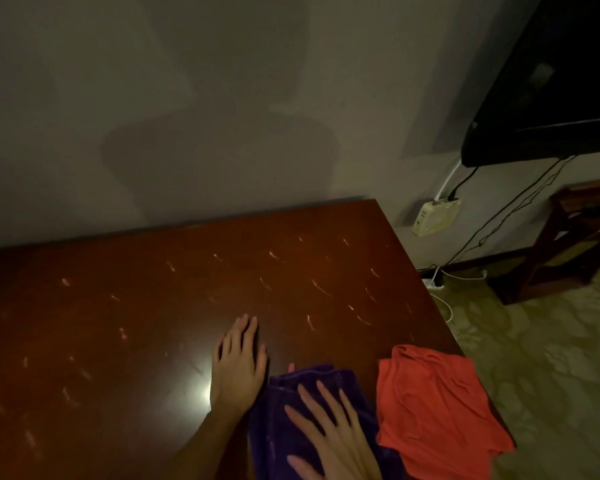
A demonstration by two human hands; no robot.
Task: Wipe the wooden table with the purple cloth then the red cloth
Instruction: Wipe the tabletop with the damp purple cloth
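Note:
The wooden table (153,306) is dark reddish brown with many pale scratch marks. A purple cloth (278,420) lies crumpled at the near edge. My right hand (333,438) rests flat on top of it, fingers spread. My left hand (238,365) lies flat on the bare wood just left of the purple cloth, fingers together and pointing away. A red cloth (433,410) lies crumpled at the table's near right corner, right beside the purple one, with neither hand on it.
A grey wall (187,116) runs behind the table. A dark screen (551,98) hangs at the upper right with cables down to a wall box (433,216). A small wooden stand (568,244) sits on patterned floor (551,375) to the right.

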